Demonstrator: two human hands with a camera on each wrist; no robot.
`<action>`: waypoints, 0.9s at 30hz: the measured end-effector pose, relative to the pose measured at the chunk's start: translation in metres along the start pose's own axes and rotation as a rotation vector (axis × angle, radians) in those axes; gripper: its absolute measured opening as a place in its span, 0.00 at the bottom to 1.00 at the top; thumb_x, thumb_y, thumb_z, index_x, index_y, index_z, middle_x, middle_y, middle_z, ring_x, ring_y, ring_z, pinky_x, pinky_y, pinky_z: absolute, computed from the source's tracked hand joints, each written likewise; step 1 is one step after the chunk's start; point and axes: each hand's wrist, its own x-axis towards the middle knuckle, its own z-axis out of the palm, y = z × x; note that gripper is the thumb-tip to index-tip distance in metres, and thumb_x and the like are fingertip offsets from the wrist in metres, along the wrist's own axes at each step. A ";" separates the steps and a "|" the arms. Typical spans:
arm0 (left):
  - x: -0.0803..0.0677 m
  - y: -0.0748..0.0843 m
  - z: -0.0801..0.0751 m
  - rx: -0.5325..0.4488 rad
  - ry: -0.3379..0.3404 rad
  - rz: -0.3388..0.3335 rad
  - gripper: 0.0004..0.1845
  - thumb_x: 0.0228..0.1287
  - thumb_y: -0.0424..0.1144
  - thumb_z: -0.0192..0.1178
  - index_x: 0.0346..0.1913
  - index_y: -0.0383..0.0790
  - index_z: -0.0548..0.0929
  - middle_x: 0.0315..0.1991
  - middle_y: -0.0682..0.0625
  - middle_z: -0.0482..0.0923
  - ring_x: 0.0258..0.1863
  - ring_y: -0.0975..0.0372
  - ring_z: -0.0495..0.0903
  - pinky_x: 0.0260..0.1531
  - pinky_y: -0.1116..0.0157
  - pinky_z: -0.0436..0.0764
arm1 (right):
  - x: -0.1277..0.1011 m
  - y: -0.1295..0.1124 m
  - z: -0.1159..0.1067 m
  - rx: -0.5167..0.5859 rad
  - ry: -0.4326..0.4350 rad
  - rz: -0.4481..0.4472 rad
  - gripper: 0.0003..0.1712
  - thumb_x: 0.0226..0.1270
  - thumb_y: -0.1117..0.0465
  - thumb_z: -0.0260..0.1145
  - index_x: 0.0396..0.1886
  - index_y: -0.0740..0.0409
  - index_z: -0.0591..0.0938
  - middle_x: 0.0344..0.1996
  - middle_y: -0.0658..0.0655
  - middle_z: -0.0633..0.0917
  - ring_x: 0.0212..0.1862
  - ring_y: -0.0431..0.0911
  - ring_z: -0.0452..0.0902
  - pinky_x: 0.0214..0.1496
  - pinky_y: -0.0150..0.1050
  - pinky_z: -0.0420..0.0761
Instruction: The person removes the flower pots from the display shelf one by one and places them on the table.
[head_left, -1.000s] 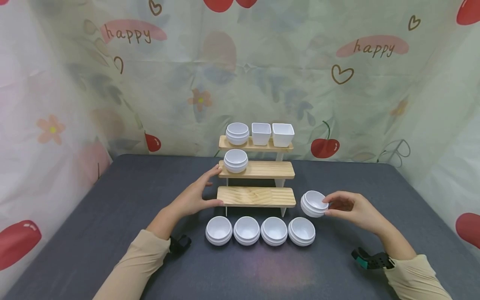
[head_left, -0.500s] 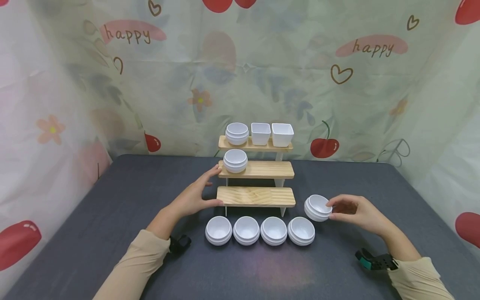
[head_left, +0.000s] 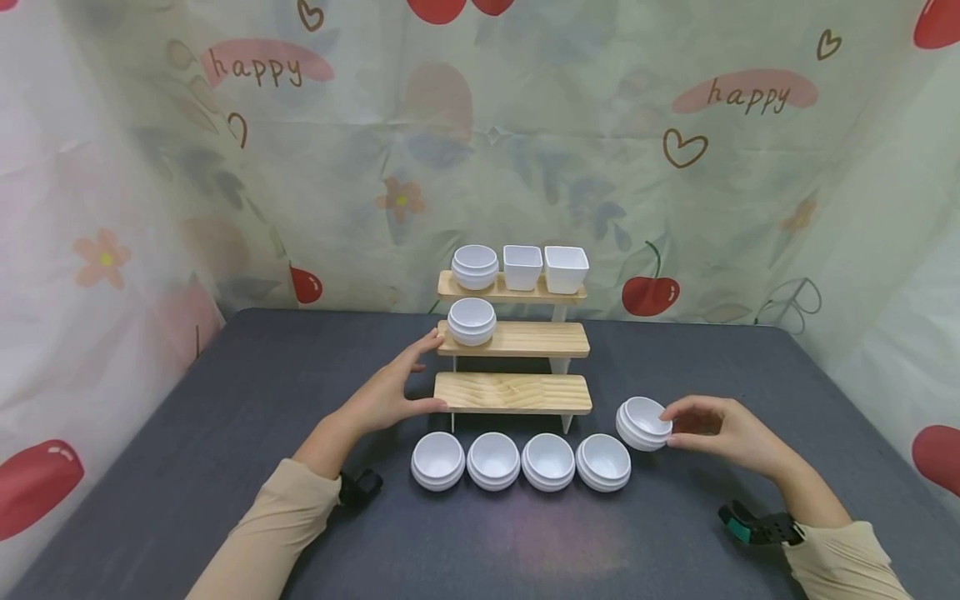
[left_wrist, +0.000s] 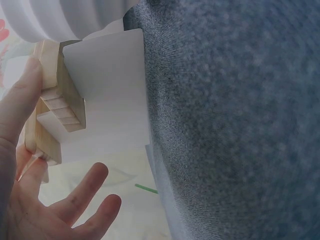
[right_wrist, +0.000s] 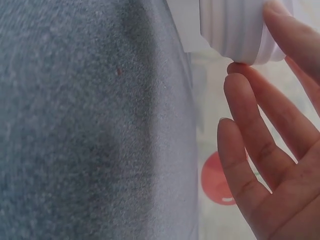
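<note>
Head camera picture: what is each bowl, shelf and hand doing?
Right hand: pinching tilted white ribbed round bowl.
Left hand: open, touching three-tier wooden shelf.
Four white round bowls: upright, rowed on grey table.
Two white square cups: upright, top tier.

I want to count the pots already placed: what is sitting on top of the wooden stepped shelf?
On the shelf, the top step holds one round white bowl and two square white pots; the middle step holds one round bowl; the bottom step is bare. Behind the shelf is hidden.
</note>
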 end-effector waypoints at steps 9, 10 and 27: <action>0.000 0.001 0.000 0.005 -0.002 -0.005 0.49 0.50 0.44 0.71 0.72 0.50 0.52 0.76 0.49 0.43 0.62 0.44 0.70 0.63 0.46 0.69 | -0.005 0.003 -0.001 0.006 -0.024 0.016 0.15 0.56 0.67 0.68 0.45 0.62 0.80 0.37 0.38 0.83 0.37 0.35 0.79 0.37 0.28 0.82; 0.000 0.001 0.000 0.004 -0.002 -0.007 0.49 0.50 0.44 0.71 0.72 0.50 0.52 0.76 0.49 0.43 0.62 0.44 0.70 0.63 0.46 0.69 | -0.005 0.004 -0.001 0.010 -0.028 0.014 0.15 0.56 0.67 0.68 0.45 0.62 0.80 0.37 0.38 0.83 0.37 0.35 0.79 0.37 0.28 0.82; 0.001 0.000 0.000 0.005 0.000 -0.001 0.49 0.50 0.44 0.71 0.72 0.49 0.52 0.76 0.47 0.43 0.62 0.43 0.70 0.62 0.46 0.70 | -0.013 0.012 -0.002 0.038 -0.083 0.012 0.14 0.57 0.68 0.68 0.44 0.60 0.80 0.38 0.38 0.83 0.37 0.35 0.79 0.36 0.29 0.82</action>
